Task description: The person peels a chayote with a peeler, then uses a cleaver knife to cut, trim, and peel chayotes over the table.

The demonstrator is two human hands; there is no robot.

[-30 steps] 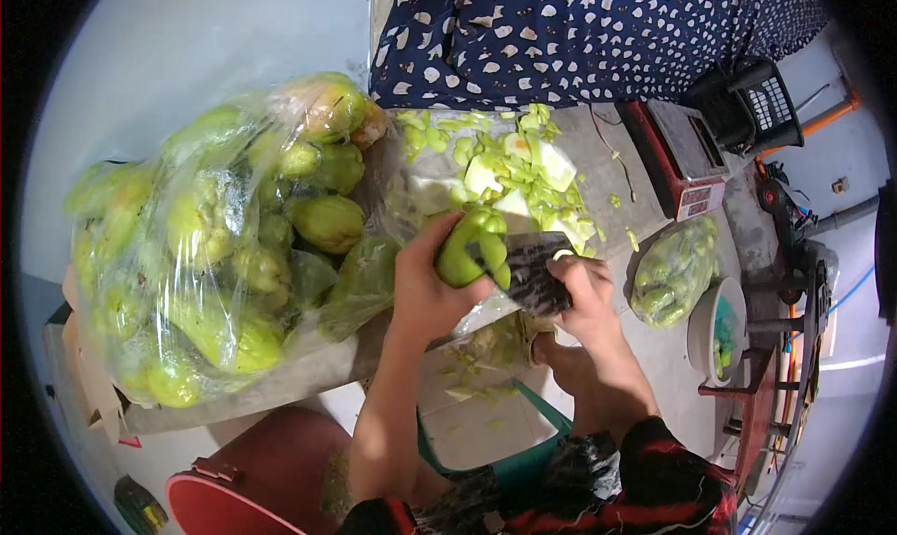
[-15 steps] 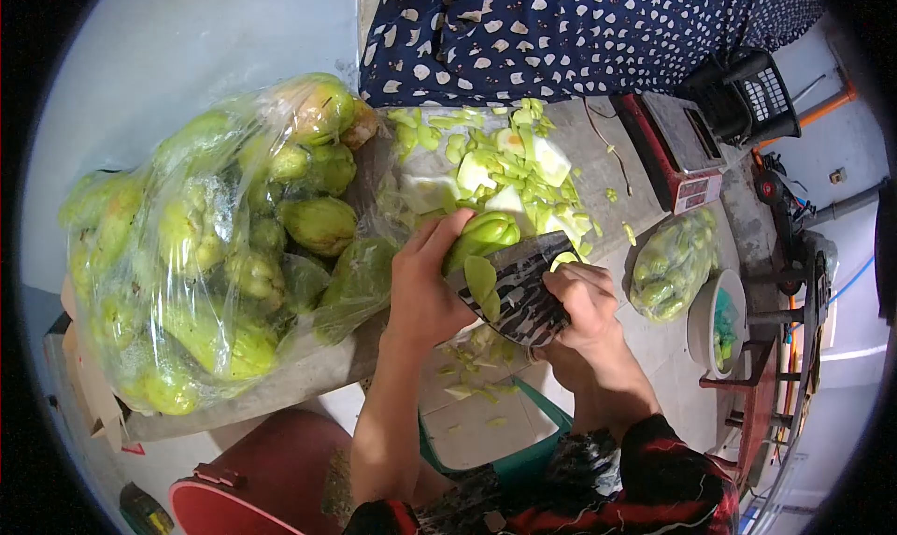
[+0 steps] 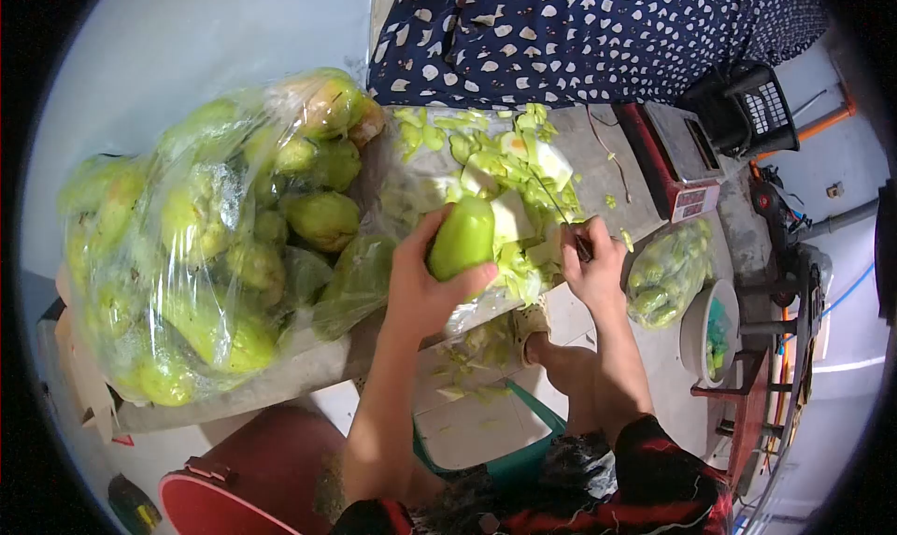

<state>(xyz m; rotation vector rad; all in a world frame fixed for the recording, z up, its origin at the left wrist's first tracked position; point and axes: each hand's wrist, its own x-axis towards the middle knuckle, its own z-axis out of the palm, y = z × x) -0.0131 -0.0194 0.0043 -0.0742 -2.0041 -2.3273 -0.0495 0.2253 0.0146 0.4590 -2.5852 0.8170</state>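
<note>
My left hand is wrapped round a green chayote, its thumb across the lower end. To the right, my right hand grips a knife by its dark handle, with the blade edge-on and pointing up and left. The knife is apart from the chayote. Behind both hands, pale green peelings and white cut pieces lie heaped on the grey ledge. A large clear plastic bag of chayotes rests on the ledge to the left.
A red scale and a black basket are at the upper right. Below them are a smaller bag of chayotes and a white bucket. A red bin and a green-rimmed container stand below the ledge.
The knife has come off the chayote, and its broad blade has turned edge-on, up and to the right. The chayote now stands more upright in my left hand. The peel strip hanging by the blade is gone.
</note>
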